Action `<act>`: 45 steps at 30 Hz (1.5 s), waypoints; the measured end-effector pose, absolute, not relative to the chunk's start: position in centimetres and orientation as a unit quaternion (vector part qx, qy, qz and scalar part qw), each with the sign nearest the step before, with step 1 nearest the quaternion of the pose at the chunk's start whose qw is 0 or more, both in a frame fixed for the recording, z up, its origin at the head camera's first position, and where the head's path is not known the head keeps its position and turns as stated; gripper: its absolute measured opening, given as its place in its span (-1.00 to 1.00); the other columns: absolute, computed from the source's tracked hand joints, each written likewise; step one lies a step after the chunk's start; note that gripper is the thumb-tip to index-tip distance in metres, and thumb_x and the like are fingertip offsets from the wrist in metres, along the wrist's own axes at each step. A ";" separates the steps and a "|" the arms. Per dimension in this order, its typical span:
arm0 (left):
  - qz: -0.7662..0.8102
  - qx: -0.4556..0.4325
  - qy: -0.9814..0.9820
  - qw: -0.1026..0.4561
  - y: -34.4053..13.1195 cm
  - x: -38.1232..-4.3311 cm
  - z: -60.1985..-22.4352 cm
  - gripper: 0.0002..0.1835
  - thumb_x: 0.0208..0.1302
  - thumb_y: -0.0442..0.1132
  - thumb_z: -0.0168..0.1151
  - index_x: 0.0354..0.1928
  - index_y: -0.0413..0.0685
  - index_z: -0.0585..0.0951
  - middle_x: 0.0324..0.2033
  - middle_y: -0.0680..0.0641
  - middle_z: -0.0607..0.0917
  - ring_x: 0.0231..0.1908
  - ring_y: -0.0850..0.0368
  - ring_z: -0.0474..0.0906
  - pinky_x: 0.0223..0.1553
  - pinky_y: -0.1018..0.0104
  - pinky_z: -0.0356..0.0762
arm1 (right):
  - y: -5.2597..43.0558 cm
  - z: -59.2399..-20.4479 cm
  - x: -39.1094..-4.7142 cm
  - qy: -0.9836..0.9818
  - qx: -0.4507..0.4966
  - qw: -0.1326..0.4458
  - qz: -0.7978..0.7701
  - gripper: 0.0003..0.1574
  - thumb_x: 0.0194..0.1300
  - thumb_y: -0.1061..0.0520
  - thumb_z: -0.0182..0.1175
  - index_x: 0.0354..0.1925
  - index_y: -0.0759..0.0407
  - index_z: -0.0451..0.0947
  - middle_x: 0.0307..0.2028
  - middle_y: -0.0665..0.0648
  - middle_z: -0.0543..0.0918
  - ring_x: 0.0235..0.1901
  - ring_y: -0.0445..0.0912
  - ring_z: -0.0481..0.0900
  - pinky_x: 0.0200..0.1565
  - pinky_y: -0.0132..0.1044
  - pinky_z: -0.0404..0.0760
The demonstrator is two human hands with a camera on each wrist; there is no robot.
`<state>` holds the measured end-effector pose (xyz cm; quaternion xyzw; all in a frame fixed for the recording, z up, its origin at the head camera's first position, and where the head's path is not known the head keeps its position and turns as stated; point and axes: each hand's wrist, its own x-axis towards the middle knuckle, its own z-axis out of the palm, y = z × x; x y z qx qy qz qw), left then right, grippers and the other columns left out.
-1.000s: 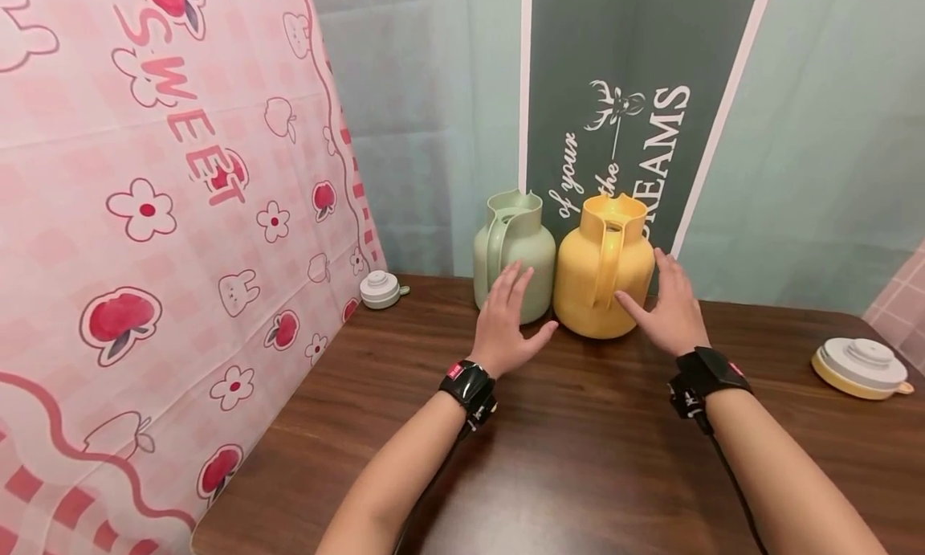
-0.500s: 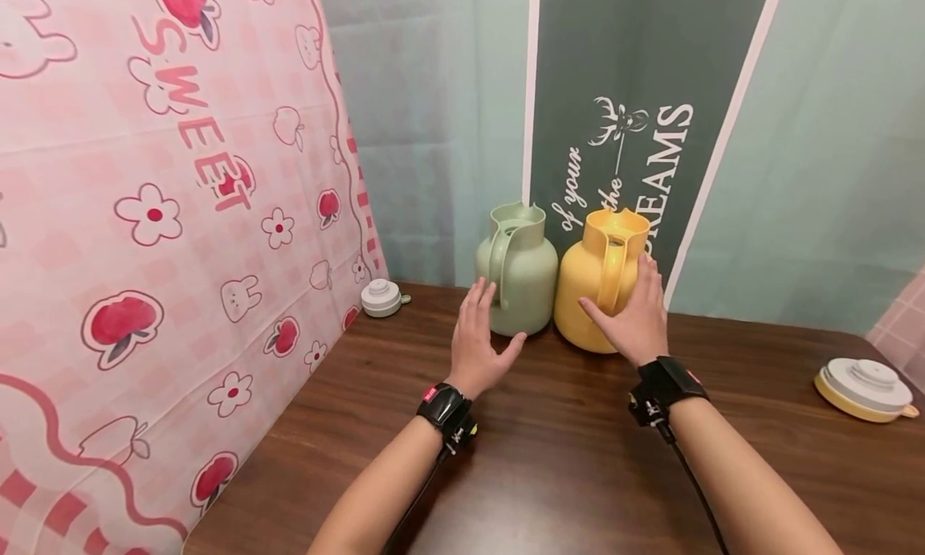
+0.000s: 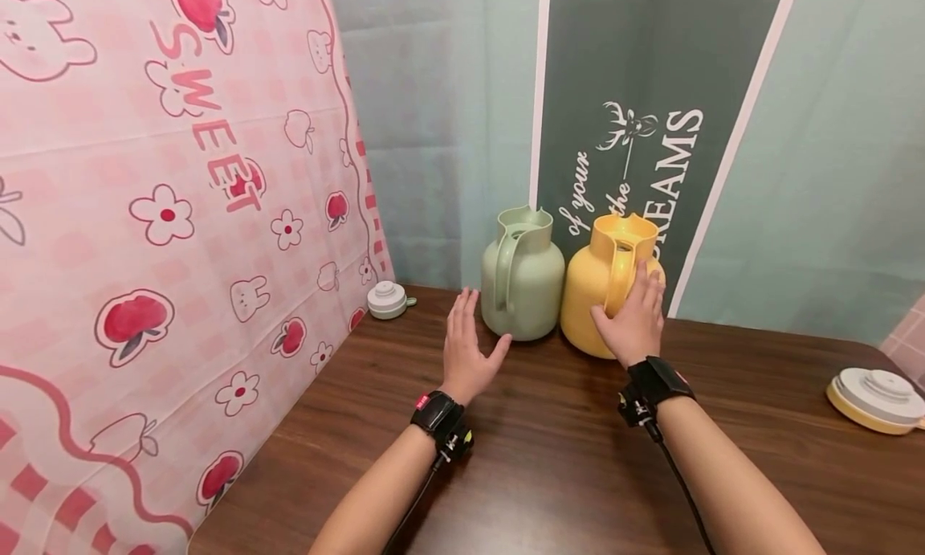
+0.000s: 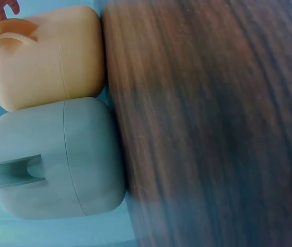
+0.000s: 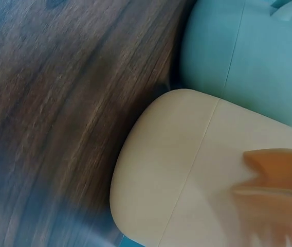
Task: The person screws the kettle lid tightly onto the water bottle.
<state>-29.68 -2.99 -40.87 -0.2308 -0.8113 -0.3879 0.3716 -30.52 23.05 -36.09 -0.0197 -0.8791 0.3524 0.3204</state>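
Observation:
Two lidless thermos jugs stand upright side by side at the back of the table, handles toward me. The green jug point(image 3: 538, 294) is on the left, the yellow jug point(image 3: 584, 298) on the right. My left hand point(image 3: 468, 352) hovers left of and in front of the green jug, fingers straight and thumb spread, holding nothing. Around the yellow jug's handle point(image 3: 620, 275) my right hand point(image 3: 634, 320) has its thumb on the left and its extended fingers on the right. Whether it touches the handle is unclear. The left wrist view shows the green jug's handle point(image 4: 15, 172) unheld.
A white lid with green edging point(image 3: 387, 300) lies at the back left. Toward the right edge lies a white lid with yellow edging point(image 3: 876, 398). A printed curtain point(image 3: 491, 137) hangs right behind the jugs, and a pink cloth point(image 3: 188, 298) borders the brown table point(image 3: 549, 475) at left.
My right hand has moved left from beside the yellow jug to its handle. My left hand has drawn back and left from the green jug. Both jugs keep their places.

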 end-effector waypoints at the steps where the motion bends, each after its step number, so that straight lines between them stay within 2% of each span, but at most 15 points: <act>1: -0.390 -0.229 -0.811 0.371 -3.0 -29.7 -41.0 -0.14 0.26 0.16 0.11 0.43 -0.18 0.09 0.44 -0.09 0.04 0.40 -0.03 -0.05 0.25 -0.10 0.18 | 23.1 -36.1 -30.5 -0.879 -0.020 0.319 0.353 0.19 0.12 0.07 0.21 0.50 0.05 -0.30 0.44 0.36 -0.18 0.41 0.27 -0.26 0.18 0.41 -0.03; 8: -0.392 -0.224 -0.814 0.366 -3.0 -29.5 -41.3 -0.11 0.29 0.33 -0.07 0.44 -0.13 0.07 0.45 -0.06 0.02 0.41 -0.03 -0.06 0.26 -0.13 0.13 | 23.6 -36.1 -30.2 -0.884 -0.022 0.317 0.342 0.27 0.07 0.06 0.25 0.50 0.00 -0.35 0.43 0.32 -0.04 0.40 0.29 -0.19 0.18 0.44 -0.17; 11: -0.399 -0.223 -0.810 0.367 -3.1 -29.3 -41.3 -0.13 0.29 0.28 0.00 0.45 -0.10 0.06 0.44 -0.07 0.03 0.40 -0.05 -0.05 0.25 -0.17 0.12 | 23.9 -36.1 -30.0 -0.882 -0.021 0.322 0.343 0.29 0.05 0.06 0.27 0.50 -0.02 -0.34 0.43 0.28 0.00 0.39 0.29 -0.14 0.16 0.47 -0.22; 15: -0.413 -0.221 -0.806 0.362 -3.2 -29.1 -41.4 -0.14 0.25 0.12 0.15 0.45 -0.12 0.07 0.44 -0.09 0.06 0.39 -0.09 -0.03 0.24 -0.21 0.11 | 24.1 -36.1 -29.5 -0.879 -0.018 0.330 0.343 0.30 0.03 0.04 0.30 0.50 -0.04 -0.32 0.40 0.29 0.08 0.37 0.28 -0.02 0.16 0.47 -0.20; 18: -0.423 -0.219 -0.804 0.355 -3.3 -29.1 -41.5 -0.14 0.24 0.08 0.18 0.45 -0.11 0.06 0.43 -0.11 0.06 0.39 -0.10 -0.03 0.25 -0.20 0.09 | 24.1 -36.1 -29.1 -0.877 -0.011 0.335 0.345 0.31 0.03 0.04 0.31 0.50 -0.03 -0.31 0.37 0.32 0.13 0.36 0.25 0.03 0.16 0.47 -0.20; 24: -0.431 -0.217 -0.802 0.352 -3.4 -28.8 -41.5 -0.13 0.28 0.25 0.05 0.46 -0.05 0.05 0.43 -0.12 0.07 0.39 -0.07 -0.02 0.26 -0.17 0.09 | 24.0 -36.3 -28.0 -0.875 0.009 0.336 0.349 0.29 0.03 0.07 0.29 0.50 -0.01 -0.30 0.40 0.28 0.10 0.37 0.17 0.04 0.17 0.47 -0.23; 32: -0.437 -0.223 -0.801 0.341 -3.4 -28.3 -41.4 -0.13 0.27 0.13 0.15 0.47 -0.01 0.01 0.44 -0.06 0.04 0.39 -0.06 -0.02 0.25 -0.17 0.10 | 23.8 -36.2 -25.9 -0.860 0.049 0.324 0.391 0.32 0.00 0.20 0.33 0.50 -0.04 -0.28 0.41 0.23 0.05 0.28 0.24 0.11 0.08 0.35 0.17; 35: -0.443 -0.231 -0.799 0.333 -3.3 -27.9 -41.2 -0.14 0.29 0.16 0.12 0.48 -0.01 0.00 0.44 -0.06 0.03 0.39 -0.04 -0.03 0.27 -0.16 0.08 | 23.6 -36.2 -25.1 -0.851 0.067 0.319 0.410 0.32 -0.01 0.26 0.31 0.50 -0.04 -0.29 0.40 0.24 0.05 0.29 0.24 0.05 0.12 0.28 0.16; 39: -0.465 -0.243 -0.788 0.322 -3.1 -27.3 -40.8 -0.15 0.30 0.11 0.13 0.47 -0.03 0.00 0.44 -0.07 0.05 0.39 -0.02 -0.02 0.28 -0.12 0.09 | 23.2 -36.3 -23.9 -0.838 0.086 0.318 0.435 0.31 -0.03 0.33 0.28 0.50 0.02 -0.26 0.37 0.27 0.07 0.28 0.23 0.02 0.15 0.22 0.11; 45: -0.495 -0.258 -0.774 0.299 -2.9 -26.3 -40.4 -0.16 0.31 0.10 0.12 0.47 -0.09 0.01 0.43 -0.05 0.07 0.38 0.02 0.00 0.28 -0.09 0.11 | 22.7 -36.4 -22.2 -0.833 0.096 0.301 0.453 0.33 -0.04 0.37 0.27 0.50 -0.10 -0.26 0.37 0.22 0.07 0.21 0.14 0.10 0.07 0.16 0.17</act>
